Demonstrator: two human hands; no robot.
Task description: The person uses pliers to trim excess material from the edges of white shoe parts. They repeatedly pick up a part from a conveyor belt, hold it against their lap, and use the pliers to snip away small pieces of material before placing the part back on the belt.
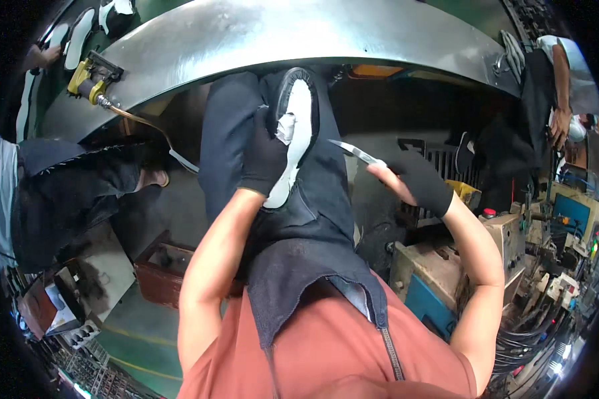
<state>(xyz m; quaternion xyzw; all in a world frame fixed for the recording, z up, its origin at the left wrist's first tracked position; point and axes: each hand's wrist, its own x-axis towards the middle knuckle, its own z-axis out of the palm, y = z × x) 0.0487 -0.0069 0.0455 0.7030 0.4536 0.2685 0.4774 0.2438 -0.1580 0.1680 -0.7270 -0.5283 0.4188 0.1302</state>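
A black shoe upper (pixel 311 143) with a white sole side (pixel 302 110) lies sole-up across my lap, its toe pointing away from me at the bench edge. My left hand (pixel 263 156), in a black glove, is closed around the shoe's left side. A crumpled white scrap (pixel 285 128) clings to the sole by that hand. My right hand (pixel 419 183), also in a black glove with bare fingertips, grips a slim knife (pixel 356 151). The blade points left at the shoe, and a small gap separates them.
A curved metal bench (pixel 299 33) spans the far side. On its left end rests a yellow-and-black air tool (pixel 86 83) with a hanging hose. Machine boxes (pixel 432 272) stand at right, a brown crate (pixel 163 266) at left. Other people sit on both sides.
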